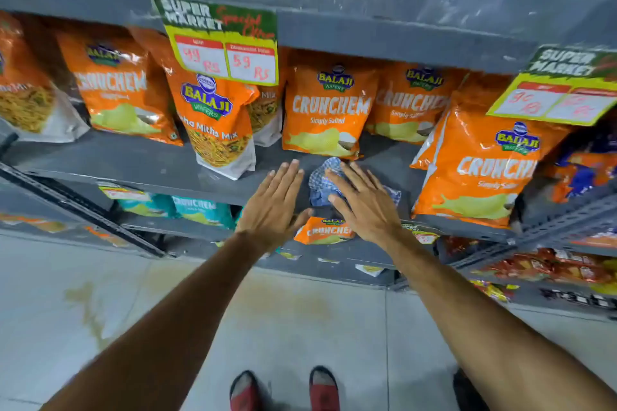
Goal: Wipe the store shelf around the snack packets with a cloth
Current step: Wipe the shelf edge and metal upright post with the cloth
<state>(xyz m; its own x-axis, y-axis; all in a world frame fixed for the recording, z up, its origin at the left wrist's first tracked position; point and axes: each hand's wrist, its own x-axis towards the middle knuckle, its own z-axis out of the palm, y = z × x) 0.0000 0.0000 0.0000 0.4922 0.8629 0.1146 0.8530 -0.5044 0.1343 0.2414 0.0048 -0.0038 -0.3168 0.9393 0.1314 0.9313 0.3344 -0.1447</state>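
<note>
A crumpled blue-and-white checked cloth [322,182] lies on the grey shelf [133,158] near its front edge, just below an orange Crunchem packet [329,112]. My right hand [362,202] rests flat over the cloth's right part, fingers spread and not curled around it. My left hand [277,207] hovers flat beside the cloth on its left, fingers extended, holding nothing. A Khatta Mitha Mix packet [217,123] leans forward to the left of my hands. A large Crunchem packet [480,163] stands to the right.
More orange packets [113,90] line the back of the shelf. Two price tags [227,47] [561,90] hang from the shelf above. Lower shelves hold teal packets [197,208] and an orange packet [325,230]. The floor and my red shoes [322,389] are below.
</note>
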